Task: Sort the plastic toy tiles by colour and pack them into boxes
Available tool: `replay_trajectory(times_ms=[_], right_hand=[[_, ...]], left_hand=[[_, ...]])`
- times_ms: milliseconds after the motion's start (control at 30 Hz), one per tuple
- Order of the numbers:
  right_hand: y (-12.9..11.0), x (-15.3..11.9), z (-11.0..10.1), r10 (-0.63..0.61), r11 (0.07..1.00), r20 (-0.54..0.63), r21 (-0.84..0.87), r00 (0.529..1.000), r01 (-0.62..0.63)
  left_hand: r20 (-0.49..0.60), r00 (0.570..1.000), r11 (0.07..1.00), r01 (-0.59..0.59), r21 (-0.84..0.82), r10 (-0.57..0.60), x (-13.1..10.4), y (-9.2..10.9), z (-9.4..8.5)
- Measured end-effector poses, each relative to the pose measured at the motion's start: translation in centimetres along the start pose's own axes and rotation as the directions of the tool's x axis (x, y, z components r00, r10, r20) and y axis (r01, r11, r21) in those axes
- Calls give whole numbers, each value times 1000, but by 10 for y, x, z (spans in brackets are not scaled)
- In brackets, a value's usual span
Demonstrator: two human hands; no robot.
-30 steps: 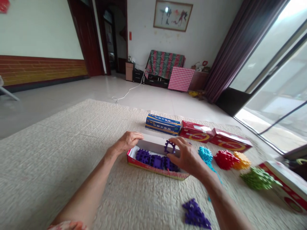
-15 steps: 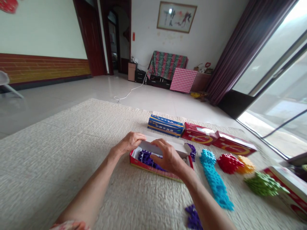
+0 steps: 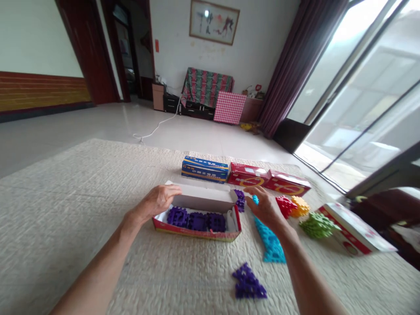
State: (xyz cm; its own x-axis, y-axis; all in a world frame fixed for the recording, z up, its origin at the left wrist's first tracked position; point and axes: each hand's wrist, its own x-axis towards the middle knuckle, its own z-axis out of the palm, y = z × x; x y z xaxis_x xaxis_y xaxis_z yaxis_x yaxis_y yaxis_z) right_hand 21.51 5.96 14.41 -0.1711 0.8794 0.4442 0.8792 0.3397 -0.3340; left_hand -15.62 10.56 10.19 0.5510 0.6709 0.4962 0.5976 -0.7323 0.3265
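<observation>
An open red box (image 3: pixel 197 235) lies on the woven mat, its white lid raised at the back. Several purple interlocking toy pieces (image 3: pixel 197 221) sit in a row inside it, with something white at the right end. My left hand (image 3: pixel 163 199) is closed on the box's back left corner, by the lid. Over to the right, my right hand (image 3: pixel 265 208) is in the air with thumb and fingers apart and nothing between them. Below it lies a strip of blue pieces (image 3: pixel 269 240), partly hidden by the hand. More purple pieces (image 3: pixel 240 200) stand by the box's back right corner.
A blue box (image 3: pixel 205 169) and two red boxes (image 3: pixel 247 176) line the far side of the mat. Red pieces (image 3: pixel 285 205), yellow pieces (image 3: pixel 300 206), green pieces (image 3: pixel 317 225) and a white-and-red box (image 3: pixel 359 229) lie right. Loose purple pieces (image 3: pixel 248 282) lie in front.
My right hand has moved from over the box's inside to the right of it, uncovering the purple pieces. My left hand stays at the box's left corner. The view has turned right.
</observation>
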Motion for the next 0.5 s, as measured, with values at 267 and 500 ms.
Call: replay_trajectory(times_ms=[267,500], right_hand=[[15,4,26,154,936,332,-351,931,-30],[22,24,50,193,922,355,-384,915,-46]], left_hand=[[57,998,1000,14,24,-15,-4,-8,2],[48,999,996,-27,84,23,-3,-7,-5]])
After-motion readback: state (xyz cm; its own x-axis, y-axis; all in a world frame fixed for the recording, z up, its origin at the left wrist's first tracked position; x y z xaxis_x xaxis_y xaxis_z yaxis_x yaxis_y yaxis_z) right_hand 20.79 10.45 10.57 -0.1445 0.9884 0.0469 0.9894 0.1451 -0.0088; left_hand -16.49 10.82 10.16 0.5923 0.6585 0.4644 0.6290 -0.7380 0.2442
